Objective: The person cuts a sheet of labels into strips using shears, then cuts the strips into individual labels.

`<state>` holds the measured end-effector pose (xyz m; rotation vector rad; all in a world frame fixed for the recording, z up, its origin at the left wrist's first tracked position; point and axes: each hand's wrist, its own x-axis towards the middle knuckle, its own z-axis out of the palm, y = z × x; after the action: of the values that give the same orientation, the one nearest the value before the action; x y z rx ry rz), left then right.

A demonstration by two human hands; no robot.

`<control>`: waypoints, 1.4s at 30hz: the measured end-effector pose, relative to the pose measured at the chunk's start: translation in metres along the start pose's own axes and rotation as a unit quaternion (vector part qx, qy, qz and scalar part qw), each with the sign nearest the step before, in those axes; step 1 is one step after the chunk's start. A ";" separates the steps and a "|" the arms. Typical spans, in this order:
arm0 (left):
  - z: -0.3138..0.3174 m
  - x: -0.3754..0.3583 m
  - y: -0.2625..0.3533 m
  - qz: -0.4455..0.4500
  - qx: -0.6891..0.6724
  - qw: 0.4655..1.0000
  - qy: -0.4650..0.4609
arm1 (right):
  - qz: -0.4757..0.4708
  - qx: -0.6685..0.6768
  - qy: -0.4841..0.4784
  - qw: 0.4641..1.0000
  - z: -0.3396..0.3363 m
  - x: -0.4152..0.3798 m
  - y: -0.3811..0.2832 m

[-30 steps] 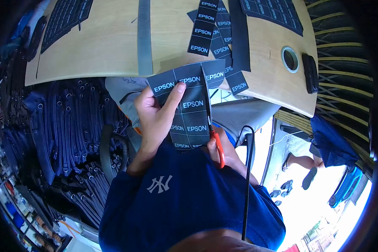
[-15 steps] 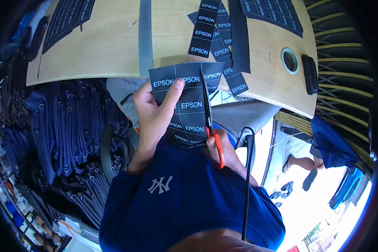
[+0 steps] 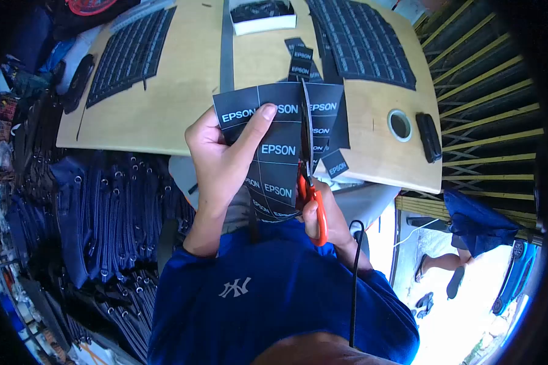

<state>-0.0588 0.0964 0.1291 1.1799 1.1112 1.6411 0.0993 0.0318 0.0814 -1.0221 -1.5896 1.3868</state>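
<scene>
A black sheet (image 3: 278, 135) printed with rows of white EPSON labels is held up in front of my chest. My left hand (image 3: 228, 155) grips its left side, thumb on the front face and fingers behind. My right hand (image 3: 330, 210) is closed round the orange handles of a pair of scissors (image 3: 320, 219). The dark blades point up, away from me, along a line between label columns. To the right of the blades, a label strip (image 3: 326, 109) partly overlaps the pieces behind it. The fingers behind the sheet are hidden.
On the wooden table (image 3: 164, 125) lie label sheets at left (image 3: 134, 55) and right (image 3: 368, 45), cut label pieces (image 3: 301, 64), a white box (image 3: 265, 25), a tape roll (image 3: 400, 125) and a black case (image 3: 429, 137). Dark blue straps (image 3: 112, 213) hang at left. Someone's leg (image 3: 444, 261) shows at right.
The view has tilted up, bringing the white box into sight. The strip right of the blades shows flatter and longer. Both hands keep their grips.
</scene>
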 end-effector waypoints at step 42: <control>-0.001 0.098 0.006 -0.021 -0.044 0.992 -0.119 | -0.064 0.035 0.161 0.984 -0.013 0.107 -0.043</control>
<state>-0.0837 0.1864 0.1590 1.2503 0.8984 1.4588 0.0676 0.1319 0.1305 -1.0245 -1.3332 1.1183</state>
